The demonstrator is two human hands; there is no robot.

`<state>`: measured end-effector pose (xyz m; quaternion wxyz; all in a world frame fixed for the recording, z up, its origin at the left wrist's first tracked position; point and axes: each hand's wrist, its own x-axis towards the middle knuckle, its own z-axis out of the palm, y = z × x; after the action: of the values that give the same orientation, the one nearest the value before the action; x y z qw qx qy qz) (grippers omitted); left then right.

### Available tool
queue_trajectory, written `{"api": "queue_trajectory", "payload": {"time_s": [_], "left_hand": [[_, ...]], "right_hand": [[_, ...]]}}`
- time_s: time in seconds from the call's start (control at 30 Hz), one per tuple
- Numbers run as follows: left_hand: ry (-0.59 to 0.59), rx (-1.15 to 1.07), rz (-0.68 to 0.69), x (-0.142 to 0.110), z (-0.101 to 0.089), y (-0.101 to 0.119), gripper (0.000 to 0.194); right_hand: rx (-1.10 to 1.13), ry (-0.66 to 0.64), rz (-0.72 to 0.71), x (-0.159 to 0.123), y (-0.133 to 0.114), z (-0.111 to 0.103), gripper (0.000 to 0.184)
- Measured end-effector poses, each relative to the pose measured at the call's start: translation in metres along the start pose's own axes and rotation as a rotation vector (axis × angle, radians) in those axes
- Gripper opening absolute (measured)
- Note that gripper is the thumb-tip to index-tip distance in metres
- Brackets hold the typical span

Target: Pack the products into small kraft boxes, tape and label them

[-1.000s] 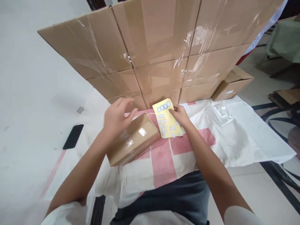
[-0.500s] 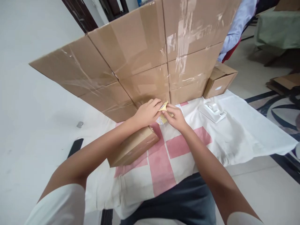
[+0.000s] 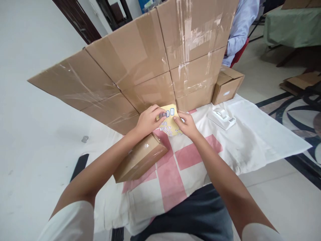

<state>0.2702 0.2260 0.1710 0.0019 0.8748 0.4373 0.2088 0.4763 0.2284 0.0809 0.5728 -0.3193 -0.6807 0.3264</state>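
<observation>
A yellow sticker sheet (image 3: 171, 124) with several small outlined labels faces up between my hands, above the cloth. My right hand (image 3: 186, 124) grips its right edge, thumb on top. Over the sheet's upper left part, my left hand (image 3: 149, 119) has its fingertips pinched at the labels; whether a loose label sits between them is too small to make out. Below my left forearm a taped cardboard box (image 3: 140, 159) lies on the table.
A tall taped cardboard panel (image 3: 147, 63) stands behind my hands. To the right are a white tape dispenser (image 3: 221, 118) and a small cardboard box (image 3: 227, 85). A white and pink cloth (image 3: 173, 177) covers the table. Beyond the panel shows a person's blue sleeve (image 3: 238, 31).
The yellow sheet was bent over between my fingers and now lies flatter, its printed face showing. My left hand has shifted left, away from my right hand. The view has turned slightly.
</observation>
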Motion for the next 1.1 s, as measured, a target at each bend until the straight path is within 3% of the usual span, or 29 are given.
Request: {"api": "queue_trajectory", "payload": {"time_s": [0.13,0.27,0.33,0.4,0.47,0.5,0.57,0.6,0.67,0.73,0.8,0.93,1.1], "left_hand": [[-0.020,0.089,0.070,0.003,0.001,0.005,0.028],[0.004,0.128,0.014,0.008,-0.001,0.012,0.023],[0.050,0.089,-0.038,0.009,-0.004,0.014,0.024],[0.120,0.014,-0.112,0.008,-0.010,0.012,0.025],[0.149,-0.101,-0.170,0.005,-0.016,0.008,0.027],[0.140,-0.162,-0.186,0.003,-0.018,0.006,0.027],[0.080,-0.255,-0.198,-0.002,-0.022,0.005,0.028],[0.040,-0.277,-0.199,-0.005,-0.023,0.005,0.029],[-0.042,-0.282,-0.187,-0.011,-0.023,0.010,0.030],[-0.109,-0.260,-0.149,-0.017,-0.022,0.015,0.028],[-0.151,-0.235,-0.105,-0.024,-0.023,0.017,0.024],[-0.146,-0.184,-0.094,-0.039,-0.028,0.010,0.024],[-0.166,-0.124,-0.124,-0.052,-0.033,-0.001,0.028]], "right_hand": [[0.013,-0.030,0.035,0.000,-0.007,-0.001,0.035],[0.016,-0.055,0.061,0.000,-0.003,-0.002,0.033],[-0.013,-0.048,0.176,0.002,0.006,-0.006,0.028],[-0.120,-0.051,0.391,0.005,0.016,-0.014,0.021],[-0.352,0.029,0.572,0.008,0.021,-0.023,0.020],[-0.482,0.105,0.578,0.008,0.020,-0.027,0.029],[-0.615,0.201,0.387,0.007,0.010,-0.029,0.054],[-0.579,0.174,0.230,0.006,0.003,-0.027,0.062],[-0.370,0.004,-0.059,0.001,-0.012,-0.018,0.053],[-0.170,-0.114,-0.219,-0.004,-0.023,-0.005,0.030],[-0.091,-0.108,-0.259,-0.008,-0.024,0.008,0.026],[-0.106,-0.072,-0.175,-0.011,-0.009,0.021,0.023],[-0.265,-0.243,-0.119,-0.009,0.009,0.023,0.020]]}}
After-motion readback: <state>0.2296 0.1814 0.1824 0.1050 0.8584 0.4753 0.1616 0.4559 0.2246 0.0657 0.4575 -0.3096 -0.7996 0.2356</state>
